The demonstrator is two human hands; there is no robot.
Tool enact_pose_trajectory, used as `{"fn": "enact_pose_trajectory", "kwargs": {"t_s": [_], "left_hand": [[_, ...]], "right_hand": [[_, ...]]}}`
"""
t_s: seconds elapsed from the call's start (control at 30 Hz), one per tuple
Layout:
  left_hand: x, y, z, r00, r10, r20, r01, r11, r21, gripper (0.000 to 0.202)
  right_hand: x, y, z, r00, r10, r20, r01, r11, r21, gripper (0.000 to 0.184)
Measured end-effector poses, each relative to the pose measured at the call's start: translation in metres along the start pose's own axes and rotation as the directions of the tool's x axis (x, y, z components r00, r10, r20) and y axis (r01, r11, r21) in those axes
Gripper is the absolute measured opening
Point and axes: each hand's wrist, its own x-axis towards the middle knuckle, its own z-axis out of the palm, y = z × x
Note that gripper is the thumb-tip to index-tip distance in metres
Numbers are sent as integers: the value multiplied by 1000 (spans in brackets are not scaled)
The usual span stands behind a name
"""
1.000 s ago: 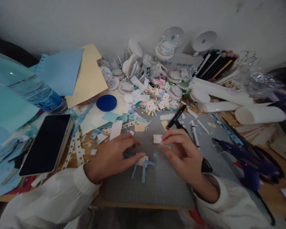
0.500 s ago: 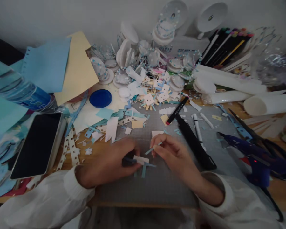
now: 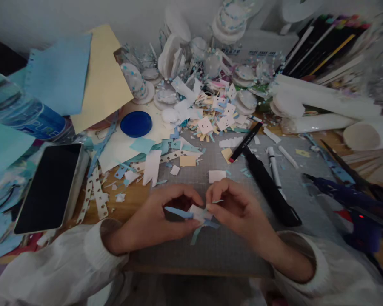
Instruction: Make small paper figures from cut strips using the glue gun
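Between thumb and fingers, my left hand (image 3: 166, 210) pinches a small white paper piece (image 3: 196, 211) with blue and teal strips sticking out from it. My right hand (image 3: 234, 204) is closed in a pinch on a narrow teal paper strip (image 3: 217, 201), right at the edge of the white piece. Whether the strip touches the white piece is hard to make out, as fingertips cover part of it. Both hands are just above the grey cutting mat (image 3: 230, 250). A white paper scrap (image 3: 217, 176) lies just beyond my right fingers.
A black-and-red marker (image 3: 246, 142) and a black case (image 3: 271, 191) lie on the mat. At right is a purple glue gun (image 3: 347, 199) with a red light. A phone (image 3: 49, 187), water bottle (image 3: 28, 110) and blue lid (image 3: 136, 124) stand left. Small paper figures (image 3: 215, 117) are piled behind.
My right hand has brought the teal strip left to the white piece in my left hand. The left hand has turned slightly, showing the blue strip more. The whole view has shifted a little.
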Motion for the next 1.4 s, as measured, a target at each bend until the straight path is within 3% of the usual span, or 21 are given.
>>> {"fn": "enact_pose_trajectory", "kwargs": {"t_s": [0.37, 0.63, 0.9, 1.4], "left_hand": [[0, -2, 5, 1000, 15, -22, -15, 999, -34, 18], [0, -4, 8, 998, 23, -53, -25, 998, -50, 19], [1, -2, 7, 999, 21, -41, -24, 997, -78, 16], [-1, -5, 7, 999, -2, -43, -1, 998, -69, 15]], "right_hand": [[-1, -1, 6, 994, -73, -76, 67, 995, -79, 15], [-4, -2, 8, 976, -218, -24, 204, 943, -265, 20], [-7, -2, 9, 987, -152, -44, 133, 946, -297, 27], [-7, -1, 6, 990, -144, 4, 137, 929, -343, 21]]}}
